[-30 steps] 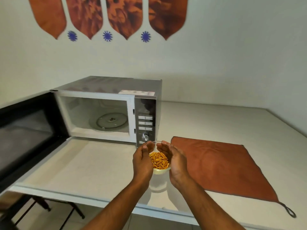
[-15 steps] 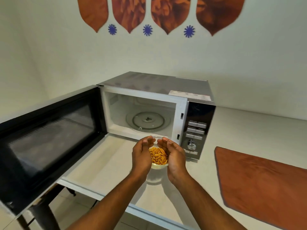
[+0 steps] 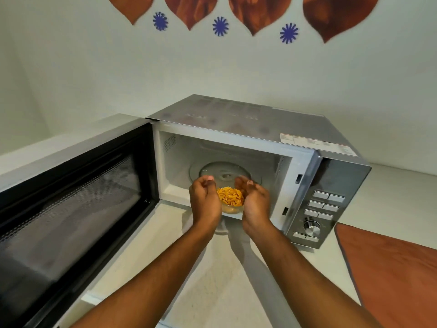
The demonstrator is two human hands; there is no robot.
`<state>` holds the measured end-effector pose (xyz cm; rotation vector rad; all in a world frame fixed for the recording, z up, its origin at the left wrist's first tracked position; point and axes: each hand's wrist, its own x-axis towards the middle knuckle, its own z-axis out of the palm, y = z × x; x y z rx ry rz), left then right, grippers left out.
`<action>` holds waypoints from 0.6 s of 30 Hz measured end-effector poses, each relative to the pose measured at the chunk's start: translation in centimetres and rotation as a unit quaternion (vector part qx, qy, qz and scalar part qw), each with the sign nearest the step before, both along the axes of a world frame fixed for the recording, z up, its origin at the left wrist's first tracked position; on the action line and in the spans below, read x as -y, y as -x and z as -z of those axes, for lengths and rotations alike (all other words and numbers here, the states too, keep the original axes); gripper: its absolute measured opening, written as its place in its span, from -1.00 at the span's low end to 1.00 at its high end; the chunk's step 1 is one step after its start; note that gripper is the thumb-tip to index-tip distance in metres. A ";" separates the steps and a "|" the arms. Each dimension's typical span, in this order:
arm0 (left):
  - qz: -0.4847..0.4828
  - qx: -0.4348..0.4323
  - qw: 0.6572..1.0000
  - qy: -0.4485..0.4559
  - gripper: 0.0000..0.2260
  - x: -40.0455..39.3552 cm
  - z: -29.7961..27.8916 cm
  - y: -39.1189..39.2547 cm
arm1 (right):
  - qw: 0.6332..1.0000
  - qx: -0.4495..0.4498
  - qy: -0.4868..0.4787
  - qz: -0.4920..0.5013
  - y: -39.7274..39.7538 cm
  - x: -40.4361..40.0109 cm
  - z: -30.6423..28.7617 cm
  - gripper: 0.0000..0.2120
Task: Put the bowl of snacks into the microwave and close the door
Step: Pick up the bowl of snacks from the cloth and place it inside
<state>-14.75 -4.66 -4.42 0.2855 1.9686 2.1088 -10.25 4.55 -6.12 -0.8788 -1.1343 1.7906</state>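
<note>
Glass bowl of orange snacks [image 3: 230, 201] cupped between left hand [image 3: 205, 201] and right hand [image 3: 255, 201], grip pressed on both sides, held at microwave [image 3: 255, 147] opening, above sill. Risk: bowl base clipping sill, tilting, spilling snacks short of turntable [image 3: 224, 172]. Door [image 3: 71, 204] wide open.

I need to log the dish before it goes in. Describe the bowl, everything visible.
The bowl is small, round and clear, glass by the look of it, holding short orange snack sticks. It is upright, cupped between the left hand and the right hand, which hide its sides. It is held off the counter at the mouth of the open microwave, not yet on the glass turntable.
</note>
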 end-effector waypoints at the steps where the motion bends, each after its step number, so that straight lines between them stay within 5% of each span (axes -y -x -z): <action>1: -0.008 0.008 1.000 -0.004 -0.72 -0.2 0.0 0.2 | 1.000 -0.005 0.010 0.009 0.7 -0.4 -0.1 -0.74; 9: 0.038 0.052 0.998 -0.017 -0.67 -2.2 0.8 2.2 | 0.998 -0.010 0.038 0.043 4.2 -2.2 -0.5 -0.69; 18: 0.050 0.052 0.997 -0.014 -0.68 -5.1 1.5 8.3 | 0.998 -0.035 0.007 -0.052 5.4 -4.6 0.3 -0.77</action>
